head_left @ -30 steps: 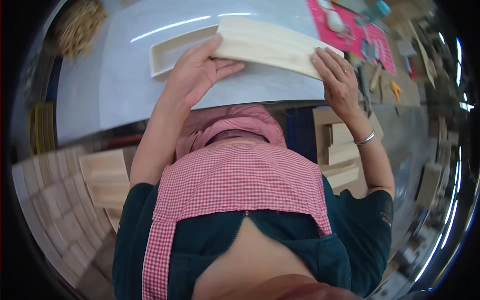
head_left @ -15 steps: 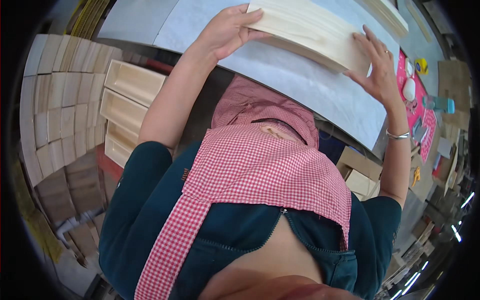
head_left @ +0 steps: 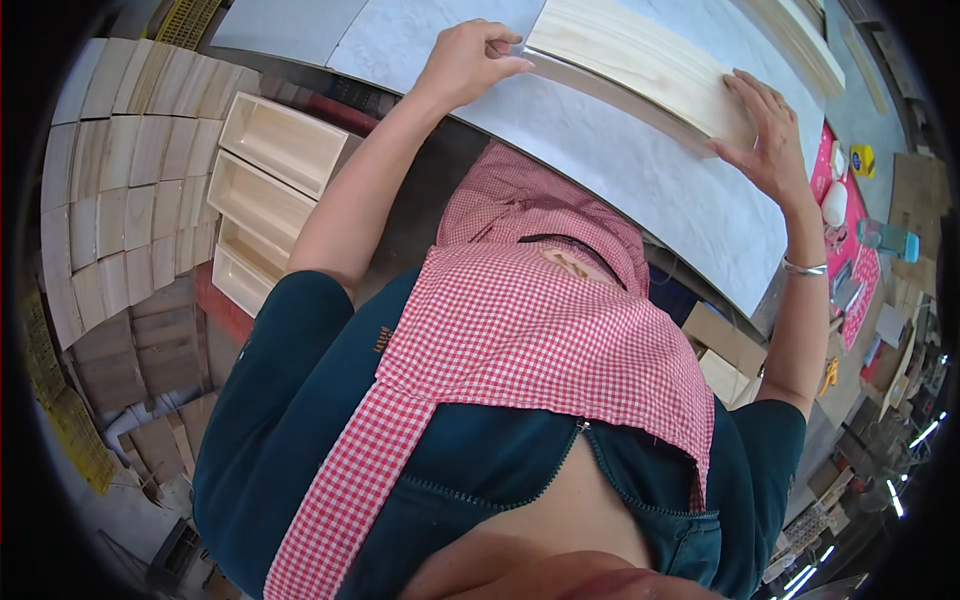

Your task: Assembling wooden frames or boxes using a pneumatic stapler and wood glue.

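Note:
A long pale wooden box (head_left: 625, 98) with a flat wooden board (head_left: 640, 62) on top lies across the white tabletop. At its left end, my left hand (head_left: 468, 65) has its fingers partly curled and thumb apart, the tips close beside the corner. Whether they touch the wood I cannot tell. My right hand (head_left: 772, 140) grips the right end, thumb against the near side corner and fingers on the board's top edge. The box's far side is hidden.
Several open wooden boxes (head_left: 265, 205) stand at my left, beside a tall stack of wooden blocks or boxes (head_left: 140, 180). More pale wood (head_left: 795, 45) lies farther back. On the right, a pink cloth (head_left: 858, 235) holds a bottle (head_left: 888, 240) and small items.
My left hand has let go of the board's left end and sits just beside it. The board now lies in line with the box. My right hand stays at the right end.

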### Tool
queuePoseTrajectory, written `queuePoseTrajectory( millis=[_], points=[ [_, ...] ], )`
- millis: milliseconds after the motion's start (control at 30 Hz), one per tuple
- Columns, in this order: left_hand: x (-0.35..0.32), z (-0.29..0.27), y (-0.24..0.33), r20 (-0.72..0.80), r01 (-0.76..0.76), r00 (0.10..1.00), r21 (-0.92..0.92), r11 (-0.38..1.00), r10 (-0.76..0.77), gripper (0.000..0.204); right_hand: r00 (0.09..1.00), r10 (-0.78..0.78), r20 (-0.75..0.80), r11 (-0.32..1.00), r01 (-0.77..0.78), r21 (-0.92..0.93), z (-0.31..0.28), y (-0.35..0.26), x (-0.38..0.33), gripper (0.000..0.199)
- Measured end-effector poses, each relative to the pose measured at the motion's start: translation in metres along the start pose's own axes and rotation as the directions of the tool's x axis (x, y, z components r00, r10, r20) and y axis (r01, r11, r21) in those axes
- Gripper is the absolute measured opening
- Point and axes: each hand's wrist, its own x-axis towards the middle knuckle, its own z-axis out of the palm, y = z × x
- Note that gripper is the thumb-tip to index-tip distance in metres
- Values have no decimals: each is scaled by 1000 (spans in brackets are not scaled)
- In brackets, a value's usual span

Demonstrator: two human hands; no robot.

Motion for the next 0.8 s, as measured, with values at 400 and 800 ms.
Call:
queuePoseTrajectory(
  millis=[400,800],
  points=[
    [0,12,3,-124,-142,979,171,975,164,25,995,29,92,999,-25,-42,37,25,-2,79],
    [-1,8,14,-71,-136,983,349,927,171,22,978,-1,208,985,-35,166,21,6,23,71]
  ],
)
